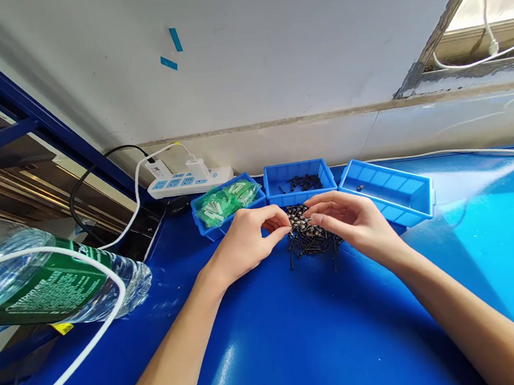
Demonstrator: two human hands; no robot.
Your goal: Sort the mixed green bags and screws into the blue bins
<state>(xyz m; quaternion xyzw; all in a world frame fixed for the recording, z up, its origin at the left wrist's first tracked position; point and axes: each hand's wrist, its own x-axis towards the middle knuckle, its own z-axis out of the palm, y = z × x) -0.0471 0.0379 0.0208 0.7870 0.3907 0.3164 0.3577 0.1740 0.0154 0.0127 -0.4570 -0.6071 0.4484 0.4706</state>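
A pile of small black screws (314, 243) lies on the blue tabletop (299, 329) in front of three blue bins. My left hand (249, 237) and my right hand (350, 218) meet over the pile's near-left side, fingertips pinched together on something small that I cannot make out. The middle bin (300, 181) holds a few black screws. Green plastic bags of small parts fill the left bin (226, 204). The right bin (388, 191) is tilted and holds one tiny dark piece.
A white power strip (189, 181) with plugs and cables lies against the wall behind the bins. A clear water bottle with a green label (59, 283) and a white cable loop sit close at the left. A blue shelf frame stands at the far left.
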